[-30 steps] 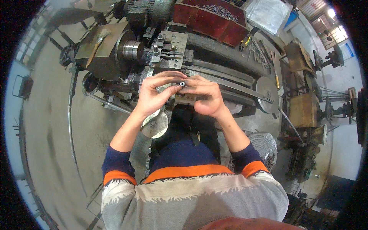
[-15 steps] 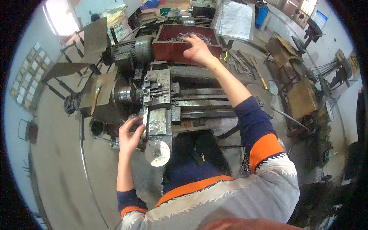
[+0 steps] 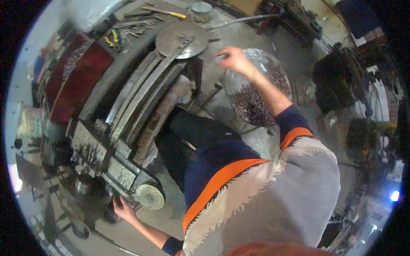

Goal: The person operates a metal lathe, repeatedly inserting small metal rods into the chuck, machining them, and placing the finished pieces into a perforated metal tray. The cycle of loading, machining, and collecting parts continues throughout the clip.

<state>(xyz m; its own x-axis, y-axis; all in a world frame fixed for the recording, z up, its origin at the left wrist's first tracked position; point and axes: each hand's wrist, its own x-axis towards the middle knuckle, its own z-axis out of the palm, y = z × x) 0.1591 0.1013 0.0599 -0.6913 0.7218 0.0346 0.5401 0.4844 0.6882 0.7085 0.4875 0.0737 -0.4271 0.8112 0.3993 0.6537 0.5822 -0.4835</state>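
Note:
My right hand [image 3: 236, 59] is over the upper left edge of a round, light-coloured perforated basket [image 3: 257, 57]. Its fingers are curled together, with a small dark thing at their tips that is too blurred to name. Many small dark metal pieces [image 3: 252, 102] fill much of the basket. At lower left, my left hand [image 3: 123, 209] is beside the carriage of a metal lathe [image 3: 104, 155], close to a round pale handwheel [image 3: 149, 196]. Its thumb and fingers look apart, the fingertips partly lost against the dark machine; whether they touch it I cannot tell.
A dark red box [image 3: 79, 74] with small metal pieces sits behind the lathe rails. Near the far end are a round metal disc [image 3: 181, 40], yellow-handled pliers [image 3: 112, 40], a yellow-handled tool [image 3: 177, 15] and a tin [image 3: 201, 11]. Dark machinery stands at right.
My view has swung to the right. My right hand has left the red box and moved across to the basket. The left hand stays by the lathe carriage.

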